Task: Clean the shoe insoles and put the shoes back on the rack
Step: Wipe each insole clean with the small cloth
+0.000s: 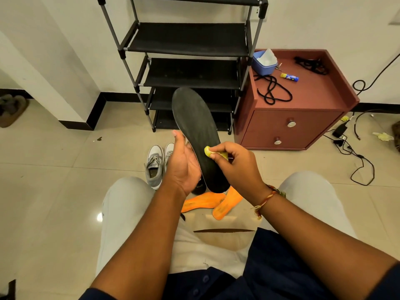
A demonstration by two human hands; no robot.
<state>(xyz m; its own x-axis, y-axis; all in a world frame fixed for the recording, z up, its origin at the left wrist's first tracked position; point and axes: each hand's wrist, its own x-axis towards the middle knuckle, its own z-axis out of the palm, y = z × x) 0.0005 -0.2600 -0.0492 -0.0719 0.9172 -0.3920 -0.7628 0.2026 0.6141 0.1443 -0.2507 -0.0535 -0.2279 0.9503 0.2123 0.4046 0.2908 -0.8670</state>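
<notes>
A long black insole (pixel 195 126) is held upright in front of me, toe end up. My left hand (pixel 183 164) supports it from the left and behind, palm toward it, thumb raised. My right hand (pixel 234 163) pinches a small yellow cloth (pixel 208 151) and presses it against the insole's lower half. Two orange insoles (pixel 207 203) lie on the floor between my knees. A pair of grey sneakers (pixel 154 164) stands on the floor to the left of my left hand. The black shoe rack (pixel 188 42) stands against the wall ahead with bare shelves.
A maroon bedside cabinet (pixel 303 105) stands right of the rack, with a blue box (pixel 263 62), black cords and a small tube on top. Cables and a charger (pixel 346 137) sprawl on the floor at right. Brown slippers (pixel 10 109) lie far left. A dark object (pixel 198 188) sits under the insole.
</notes>
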